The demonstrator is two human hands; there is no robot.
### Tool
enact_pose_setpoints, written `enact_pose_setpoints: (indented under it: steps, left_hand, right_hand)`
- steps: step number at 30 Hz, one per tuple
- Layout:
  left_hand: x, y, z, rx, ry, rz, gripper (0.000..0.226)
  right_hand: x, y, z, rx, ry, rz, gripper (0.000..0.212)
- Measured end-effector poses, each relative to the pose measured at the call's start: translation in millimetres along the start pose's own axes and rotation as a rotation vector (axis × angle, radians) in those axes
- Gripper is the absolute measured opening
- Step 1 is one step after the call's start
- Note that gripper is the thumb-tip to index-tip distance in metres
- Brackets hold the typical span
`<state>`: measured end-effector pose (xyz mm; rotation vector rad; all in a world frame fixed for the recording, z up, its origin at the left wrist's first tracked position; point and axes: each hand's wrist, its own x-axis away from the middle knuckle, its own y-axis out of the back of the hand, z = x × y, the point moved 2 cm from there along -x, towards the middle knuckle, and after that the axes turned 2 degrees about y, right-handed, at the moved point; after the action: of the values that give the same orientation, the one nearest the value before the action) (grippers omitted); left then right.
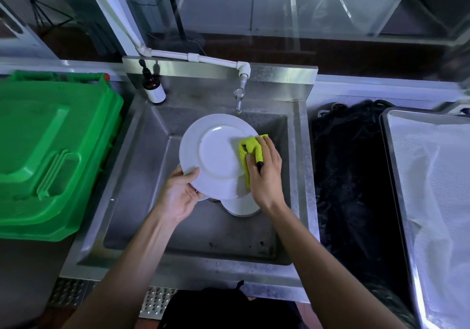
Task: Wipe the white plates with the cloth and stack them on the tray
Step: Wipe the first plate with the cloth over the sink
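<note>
We see right-hand fingers (255, 162) curled, pressing one yellow-green cloth (250, 150) to the right rim of one tilted white plate (216, 156); the left hand (179, 194) pinches its lower-left edge, thumb on top, over one steel sink (150, 176). A second white plate (241, 205) lies below; one cloth-lined tray (396, 176) stands right, one green bin (50, 150) left

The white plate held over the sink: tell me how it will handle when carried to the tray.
The white plate looks rigid and glazed, so probably slippery. The left hand grips only its rim, so it may tip. Likely ceramic, so fragile if dropped into the steel sink.
</note>
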<state>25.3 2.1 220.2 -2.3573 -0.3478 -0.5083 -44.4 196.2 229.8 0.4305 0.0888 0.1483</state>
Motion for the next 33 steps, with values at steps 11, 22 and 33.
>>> enact_pose_setpoints:
  steps: [11, 22, 33]
  left_hand:
    - [-16.3, 26.7, -25.7, -0.342, 0.159, 0.146, 0.049]
    - [-24.1, 27.7, -42.9, -0.461, 0.164, 0.215, 0.029]
    - [-39.5, 30.0, -49.8, -0.522, 0.183, 0.218, 0.03]
  right_hand:
    - [-38.9, 1.9, 2.4, 0.281, 0.139, 0.17, 0.052]
    - [-19.9, -47.3, 46.9, 0.475, 0.406, 0.147, 0.052]
    - [-3.9, -62.1, 41.5, 0.538, 0.515, -0.007, 0.044]
